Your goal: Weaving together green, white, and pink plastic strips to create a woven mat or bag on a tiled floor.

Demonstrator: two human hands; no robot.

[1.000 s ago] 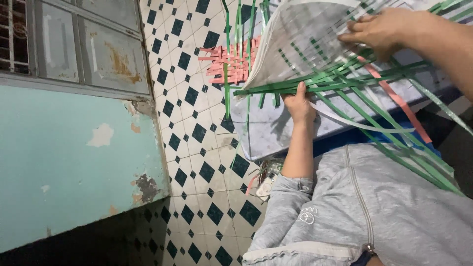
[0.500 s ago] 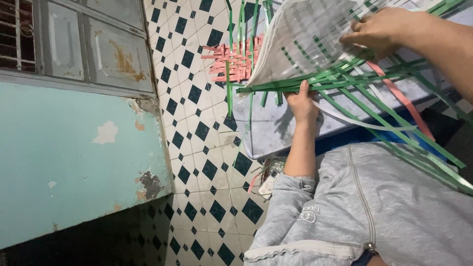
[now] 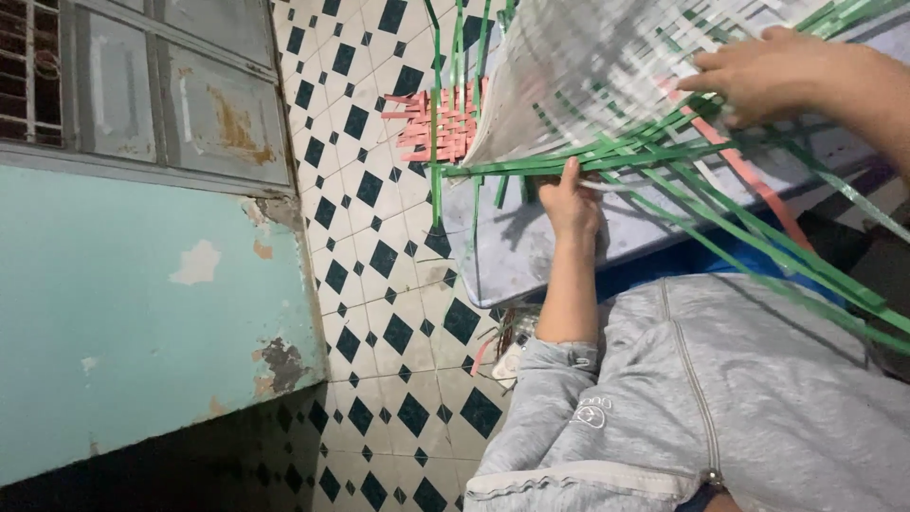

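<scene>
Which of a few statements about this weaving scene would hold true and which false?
1. The left hand grips the edge of the woven panel where green strips stick out. True.
2. The right hand rests on the floor. False: it lies on the woven panel, up near the loose green strips.
3. The floor tiles are plain red. False: they are white with dark diamonds.
4. A small pink woven piece lies on the tiles beside the panel. True.
5. The person wears a grey zipped top. True.
</scene>
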